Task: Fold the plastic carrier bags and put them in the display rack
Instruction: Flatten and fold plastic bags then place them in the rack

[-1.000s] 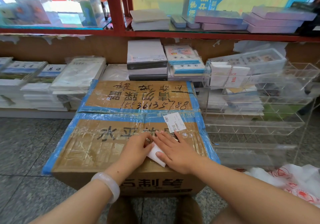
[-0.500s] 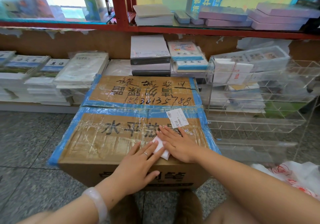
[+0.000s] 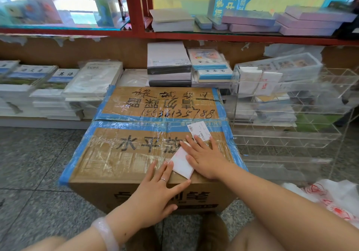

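A small folded white plastic bag (image 3: 181, 163) lies near the front edge of a taped cardboard box (image 3: 124, 153). My right hand (image 3: 206, 157) lies flat on the bag's right part, fingers spread, pressing it down. My left hand (image 3: 155, 190) rests flat at the box's front edge, its fingertips touching the bag's left edge. A clear acrylic display rack (image 3: 287, 118) stands to the right of the box; folded white bags (image 3: 260, 81) sit in its top compartments. More loose white bags with red print (image 3: 330, 200) lie on the floor at the lower right.
Stacks of exercise books and paper (image 3: 58, 87) line a low shelf behind the box. A red-framed glass shelf (image 3: 136, 33) runs above them with purple boxes (image 3: 291, 21). Grey stone floor (image 3: 35, 163) lies to the left of the box.
My left hand has slid back from on top of the bag toward the box's front edge. My right hand stays pressed on the bag, which now shows more of its white surface.
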`<state>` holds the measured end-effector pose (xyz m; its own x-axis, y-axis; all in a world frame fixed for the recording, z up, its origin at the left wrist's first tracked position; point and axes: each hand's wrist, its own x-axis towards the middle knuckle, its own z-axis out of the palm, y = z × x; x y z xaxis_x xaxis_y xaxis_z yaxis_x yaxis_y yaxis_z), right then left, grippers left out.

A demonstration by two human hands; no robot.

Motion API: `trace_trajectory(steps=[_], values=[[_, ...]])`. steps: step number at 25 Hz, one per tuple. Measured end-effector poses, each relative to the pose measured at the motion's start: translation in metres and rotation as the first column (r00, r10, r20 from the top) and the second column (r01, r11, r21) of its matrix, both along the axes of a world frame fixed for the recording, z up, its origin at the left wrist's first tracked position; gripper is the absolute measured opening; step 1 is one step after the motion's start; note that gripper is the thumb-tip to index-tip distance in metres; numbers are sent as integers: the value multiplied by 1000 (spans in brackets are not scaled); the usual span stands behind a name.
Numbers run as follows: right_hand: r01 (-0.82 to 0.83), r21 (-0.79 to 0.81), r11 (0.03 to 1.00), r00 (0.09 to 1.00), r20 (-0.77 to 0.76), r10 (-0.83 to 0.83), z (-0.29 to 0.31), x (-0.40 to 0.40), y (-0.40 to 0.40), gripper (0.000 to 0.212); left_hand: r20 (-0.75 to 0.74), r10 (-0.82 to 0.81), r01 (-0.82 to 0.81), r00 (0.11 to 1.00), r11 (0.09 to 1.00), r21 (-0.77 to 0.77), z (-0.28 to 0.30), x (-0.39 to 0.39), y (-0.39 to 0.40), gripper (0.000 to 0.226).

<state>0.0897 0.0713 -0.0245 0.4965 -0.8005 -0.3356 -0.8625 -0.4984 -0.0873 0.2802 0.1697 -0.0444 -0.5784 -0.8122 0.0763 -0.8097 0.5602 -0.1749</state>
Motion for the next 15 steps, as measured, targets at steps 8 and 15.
trace_trajectory(steps=[8,15], values=[[-68,64,996,997,51,65,7,5,23,59,-173,973,151,152,150,977,40,1,7,53],[-156,162,974,968,221,118,33,12,50,58,-145,980,259,-139,178,949,47,-7,-6,22]])
